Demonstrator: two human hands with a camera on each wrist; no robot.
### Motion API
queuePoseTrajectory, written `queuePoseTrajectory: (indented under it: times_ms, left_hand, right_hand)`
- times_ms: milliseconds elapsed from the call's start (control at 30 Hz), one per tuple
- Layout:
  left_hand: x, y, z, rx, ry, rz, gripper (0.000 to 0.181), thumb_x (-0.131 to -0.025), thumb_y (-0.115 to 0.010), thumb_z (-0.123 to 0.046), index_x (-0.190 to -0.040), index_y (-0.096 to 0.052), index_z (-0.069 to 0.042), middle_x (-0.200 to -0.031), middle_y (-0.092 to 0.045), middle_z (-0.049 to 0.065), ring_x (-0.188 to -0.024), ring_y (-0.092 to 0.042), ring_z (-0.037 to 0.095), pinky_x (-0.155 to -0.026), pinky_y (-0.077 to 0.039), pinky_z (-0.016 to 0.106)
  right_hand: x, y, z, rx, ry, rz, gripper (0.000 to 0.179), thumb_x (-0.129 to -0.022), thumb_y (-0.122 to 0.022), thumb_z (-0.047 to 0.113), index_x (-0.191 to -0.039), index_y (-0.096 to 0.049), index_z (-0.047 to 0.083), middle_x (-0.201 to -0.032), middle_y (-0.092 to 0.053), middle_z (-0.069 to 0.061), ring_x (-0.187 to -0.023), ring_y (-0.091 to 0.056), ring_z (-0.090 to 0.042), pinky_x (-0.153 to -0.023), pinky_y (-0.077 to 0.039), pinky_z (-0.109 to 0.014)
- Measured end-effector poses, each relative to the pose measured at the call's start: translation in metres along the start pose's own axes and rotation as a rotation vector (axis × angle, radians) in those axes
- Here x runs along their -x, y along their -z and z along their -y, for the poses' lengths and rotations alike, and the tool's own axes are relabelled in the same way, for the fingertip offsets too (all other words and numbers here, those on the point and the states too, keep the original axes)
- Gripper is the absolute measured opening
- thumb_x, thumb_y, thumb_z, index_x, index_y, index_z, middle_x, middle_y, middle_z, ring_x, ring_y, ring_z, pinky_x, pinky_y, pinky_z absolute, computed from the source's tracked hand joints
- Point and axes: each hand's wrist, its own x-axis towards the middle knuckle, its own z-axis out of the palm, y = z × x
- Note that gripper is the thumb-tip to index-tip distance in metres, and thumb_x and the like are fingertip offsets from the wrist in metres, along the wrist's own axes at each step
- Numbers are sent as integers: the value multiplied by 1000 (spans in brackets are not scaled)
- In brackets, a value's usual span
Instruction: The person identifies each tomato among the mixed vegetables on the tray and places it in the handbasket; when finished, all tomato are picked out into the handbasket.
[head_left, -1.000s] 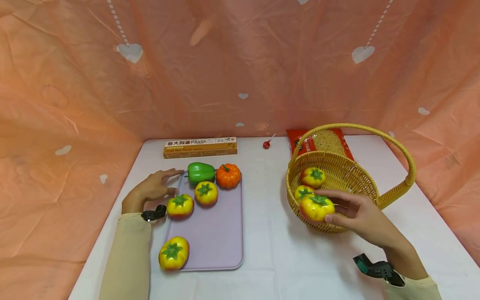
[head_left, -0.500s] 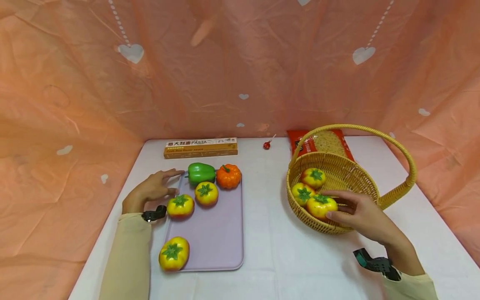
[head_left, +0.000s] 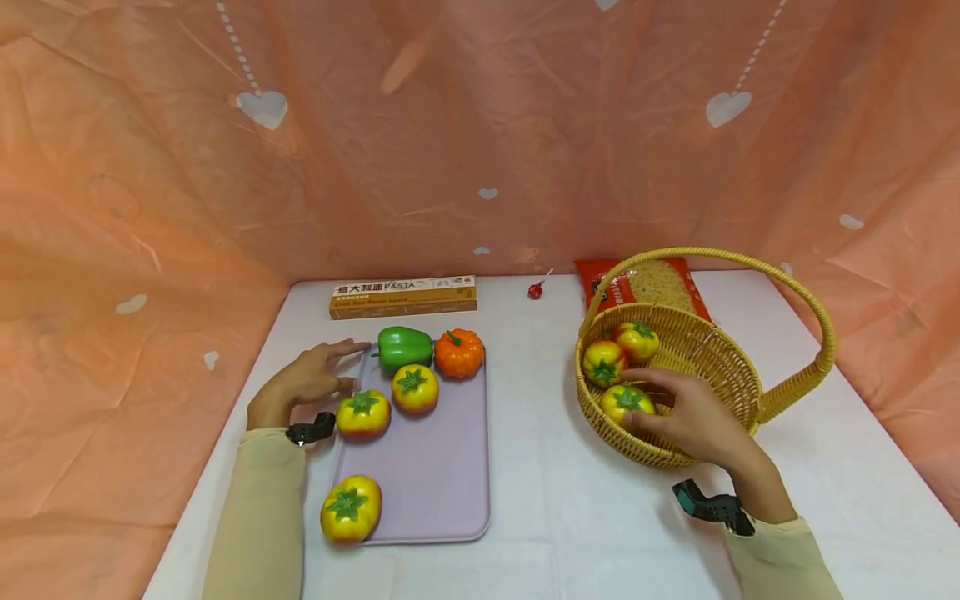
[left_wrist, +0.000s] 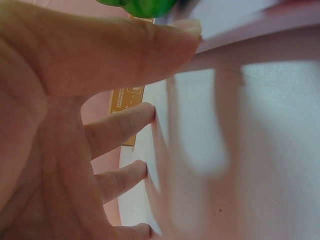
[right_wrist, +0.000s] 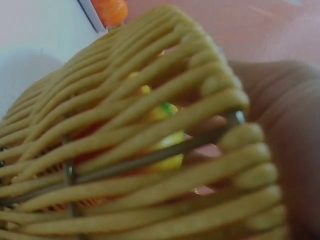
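Note:
My right hand [head_left: 697,417] reaches over the basket's near rim and holds a yellow-red persimmon [head_left: 624,402] low inside, thumb on one side and index finger on the other. Two more persimmons lie behind it in the wicker basket [head_left: 720,358]: one at the left wall [head_left: 602,367], one farther back [head_left: 637,340]. The basket's weave hides most of this in the right wrist view. My left hand [head_left: 303,379] rests at the left edge of the lilac tray [head_left: 431,483], fingers spread and holding nothing. Near its thumb sits a persimmon [head_left: 363,414].
Also on the tray are a green bell pepper [head_left: 405,348], an orange pumpkin [head_left: 459,354], a persimmon [head_left: 415,389] and another [head_left: 351,510] at the near-left corner. Behind stand a pasta box [head_left: 403,298], a small red lollipop [head_left: 535,290] and a red pasta bag [head_left: 660,287].
My right hand has moved left and lowered its persimmon deeper into the basket. The other two persimmons there have shifted and turned. My left hand stays in place.

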Motion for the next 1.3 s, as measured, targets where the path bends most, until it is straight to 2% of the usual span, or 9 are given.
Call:
queuePoseTrajectory:
  times_ms: [133,267,433,500,633,767,1000,1167,1300]
  left_hand:
    - [-1,1,0,-1,11,1,73,-98,-77,-22,-166,-50,-18,-176,-32,27,-160,-26,60,-126,-20,82]
    - [-1,1,0,0,20,0,73,-98,-77,-21,-166,-50,-19,-176,-32,27,-161,-24,59,-126,-19,81]
    - [-1,2,0,2,16,-1,73,-98,-78,-21,-165,-51,-19,-176,-32,27,-162,-23,59,-127,-19,81]
    - [-1,2,0,2,12,-4,73,-97,-78,-21,-165,-51,-19,-176,-32,27,-162,-23,59,-127,-19,81]
    - [-1,2,0,12,7,-9,72,-97,-78,-19,-164,-53,-19,-176,-32,28,-162,-22,60,-127,-18,81]
    - [0,2,-1,15,9,-4,73,-97,-78,-20,-165,-51,-19,-176,-31,29,-162,-22,60,-126,-18,82]
    - [0,0,0,-7,3,-1,73,-98,-77,-22,-166,-50,-18,-175,-33,28,-160,-26,59,-126,-21,81]
    - [-1,0,2,-17,-10,-3,73,-98,-77,-21,-165,-50,-17,-175,-33,29,-160,-27,60,-126,-22,80]
    - [-1,0,1,-10,0,1,73,-98,-76,-21,-166,-50,-17,-175,-32,29,-161,-26,59,-127,-21,80]
  right_hand:
    - [3,1,3,-8,-16,-43,51,-95,-88,26,-142,-73,13,-139,-75,-16,-123,-75,-38,-100,-58,-23]
    - [5,2,8,-92,31,-96,53,-96,-87,20,-145,-70,9,-143,-73,-15,-125,-74,-36,-101,-49,-7]
    - [5,0,19,-302,131,-95,51,-96,-83,4,-145,-68,2,-141,-74,-13,-122,-76,-16,-103,-57,-16]
    - [3,-3,25,-395,169,-62,50,-96,-80,-2,-144,-68,0,-141,-74,-10,-123,-75,-10,-104,-60,-22]
    - [-5,-13,42,-552,239,30,53,-94,-78,-9,-144,-66,-2,-145,-72,-9,-131,-72,-14,-107,-60,-28]
    - [-15,-32,58,-641,292,136,55,-94,-79,-8,-147,-65,0,-149,-70,-10,-135,-69,-19,-112,-58,-31]
    - [-34,-78,81,-650,351,319,55,-97,-83,7,-149,-65,7,-148,-70,-11,-135,-68,-36,-117,-55,-34]
    - [-48,-109,99,-678,379,416,57,-94,-84,4,-148,-66,5,-148,-71,-10,-134,-67,-44,-118,-54,-36]
    - [-61,-133,116,-719,395,485,58,-92,-85,2,-147,-66,3,-149,-69,-17,-136,-65,-46,-119,-54,-38]
